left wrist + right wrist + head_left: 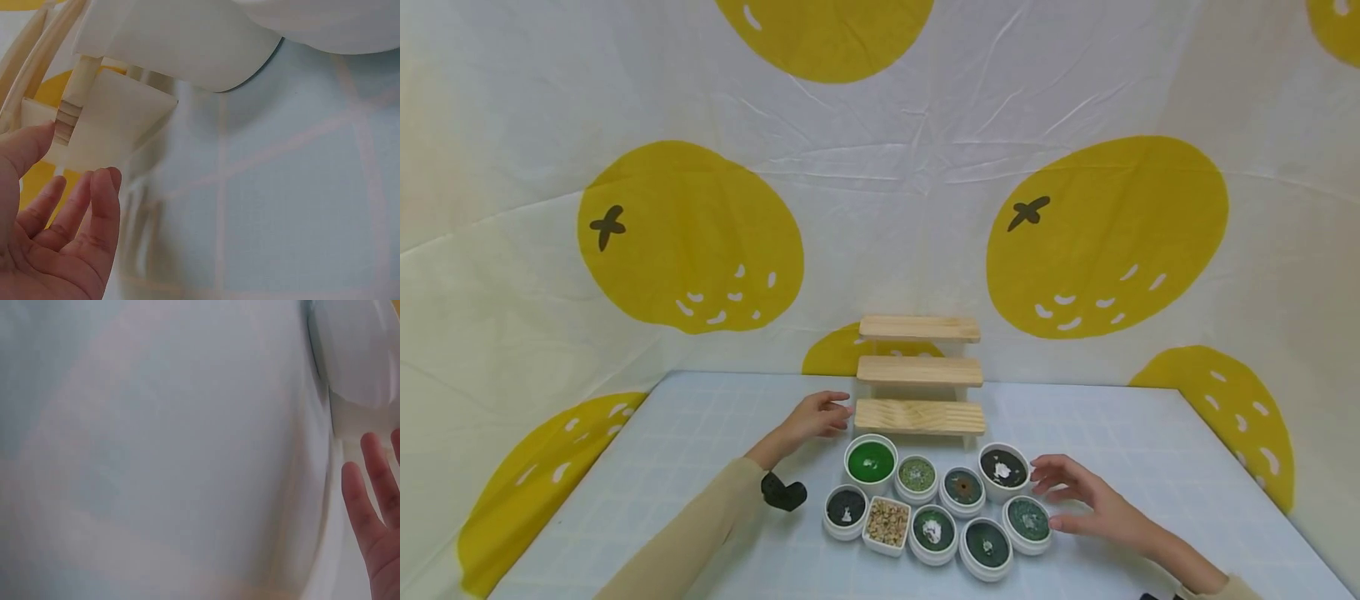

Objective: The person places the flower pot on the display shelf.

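Left hand [815, 417], left of 3-tier wooden stand [920, 370], and right hand [1093, 504], right of 9 pots [933, 557]: fingers parted, empty.

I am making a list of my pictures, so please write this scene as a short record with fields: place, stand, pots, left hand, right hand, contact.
Place: pale table before a white cloth with yellow fruit prints
Stand: wooden stand, three steps, upright near the cloth
Pots: nine white pots in front of the stand; eight round pots, one square pot with beige bits
Left hand: left hand, beside the bottom step, holding nothing
Right hand: right hand, beside the rightmost pots, holding nothing
Contact: fingertip touch unclear
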Demonstrator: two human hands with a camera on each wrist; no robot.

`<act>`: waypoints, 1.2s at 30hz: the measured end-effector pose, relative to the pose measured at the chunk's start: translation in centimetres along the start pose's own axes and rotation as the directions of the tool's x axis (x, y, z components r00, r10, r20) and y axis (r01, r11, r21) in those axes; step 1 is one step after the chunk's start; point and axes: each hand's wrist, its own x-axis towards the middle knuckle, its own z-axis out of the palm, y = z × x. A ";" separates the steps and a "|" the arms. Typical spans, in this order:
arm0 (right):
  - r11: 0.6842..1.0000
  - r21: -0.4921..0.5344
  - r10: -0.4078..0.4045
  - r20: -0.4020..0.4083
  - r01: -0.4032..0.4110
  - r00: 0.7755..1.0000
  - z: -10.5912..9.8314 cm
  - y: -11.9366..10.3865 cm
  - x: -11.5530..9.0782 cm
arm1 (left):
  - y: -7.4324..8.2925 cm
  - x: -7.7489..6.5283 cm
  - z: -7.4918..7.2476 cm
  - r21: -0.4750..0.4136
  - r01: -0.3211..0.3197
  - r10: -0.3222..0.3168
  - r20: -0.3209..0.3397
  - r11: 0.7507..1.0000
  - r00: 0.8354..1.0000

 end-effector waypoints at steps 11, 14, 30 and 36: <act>0.997 0.078 0.020 0.054 -0.024 0.998 0.7 0.1 -0.5 | 0.3 0.0 0.6 -0.075 0.000 0.004 0.054 0.997 0.999; 0.996 0.083 0.025 0.066 -0.031 0.997 0.8 0.3 -0.5 | 0.4 0.1 0.8 -0.082 0.011 -0.007 0.048 0.997 0.999; 0.997 0.078 0.017 0.121 -0.026 0.993 1.1 0.7 -0.4 | 0.9 -0.1 1.4 -0.163 0.061 -0.059 0.019 0.985 0.998; 0.996 0.087 -0.033 0.143 0.021 0.989 1.2 0.6 -0.2 | 1.0 0.0 1.7 -0.175 0.064 -0.064 0.005 0.983 0.998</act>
